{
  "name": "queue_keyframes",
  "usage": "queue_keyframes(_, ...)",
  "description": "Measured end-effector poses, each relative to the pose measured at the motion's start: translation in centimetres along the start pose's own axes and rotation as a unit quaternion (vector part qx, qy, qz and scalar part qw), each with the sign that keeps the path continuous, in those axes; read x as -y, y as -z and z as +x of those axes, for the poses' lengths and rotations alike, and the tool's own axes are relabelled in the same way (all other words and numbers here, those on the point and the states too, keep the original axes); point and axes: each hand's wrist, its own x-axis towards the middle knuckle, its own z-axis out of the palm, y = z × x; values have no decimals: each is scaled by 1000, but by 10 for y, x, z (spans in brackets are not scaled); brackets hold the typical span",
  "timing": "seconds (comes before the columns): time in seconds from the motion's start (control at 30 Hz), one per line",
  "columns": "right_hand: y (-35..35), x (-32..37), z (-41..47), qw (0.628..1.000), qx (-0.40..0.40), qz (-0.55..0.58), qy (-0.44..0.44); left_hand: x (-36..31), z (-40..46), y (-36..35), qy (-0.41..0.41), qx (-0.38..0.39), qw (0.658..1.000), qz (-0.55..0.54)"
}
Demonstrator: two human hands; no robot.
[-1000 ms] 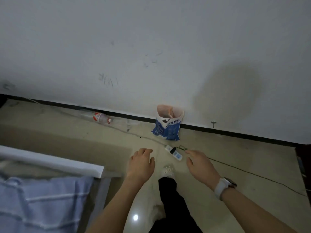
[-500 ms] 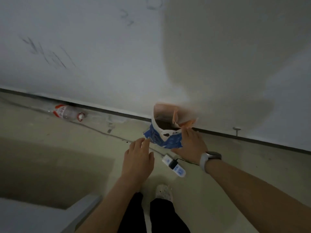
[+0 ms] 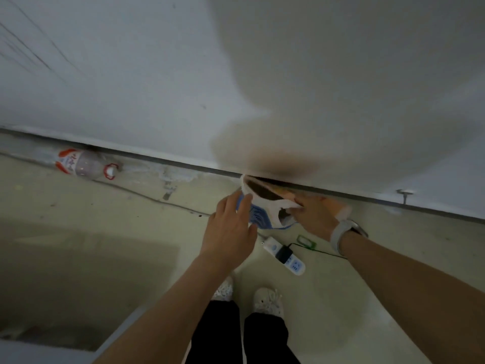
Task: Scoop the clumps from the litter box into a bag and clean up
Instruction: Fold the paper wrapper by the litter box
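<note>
A blue and white bag point(image 3: 262, 210) with an orange inner flap stands open on the floor against the wall's baseboard. My right hand point(image 3: 313, 215) holds the bag's right rim, fingers curled on the edge; a watch is on that wrist. My left hand point(image 3: 231, 227) reaches the bag's left side with fingers extended, touching or just short of it. No litter box or scoop is in view.
A white power strip point(image 3: 286, 256) with a black plug and cable lies on the floor just in front of the bag, by a small green tag point(image 3: 305, 241). An empty plastic bottle point(image 3: 84, 164) lies by the baseboard at left. My feet point(image 3: 267, 300) stand below.
I have stepped closer to the wall. My right hand went from beside the bag to gripping its rim, and my left hand moved up to the bag's left side.
</note>
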Motion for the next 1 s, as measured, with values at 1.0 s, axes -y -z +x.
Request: queue_keyframes(1.0, -8, 11, -467, 938, -248, 217, -110, -200, -216, 92, -528, 21, 841, 112)
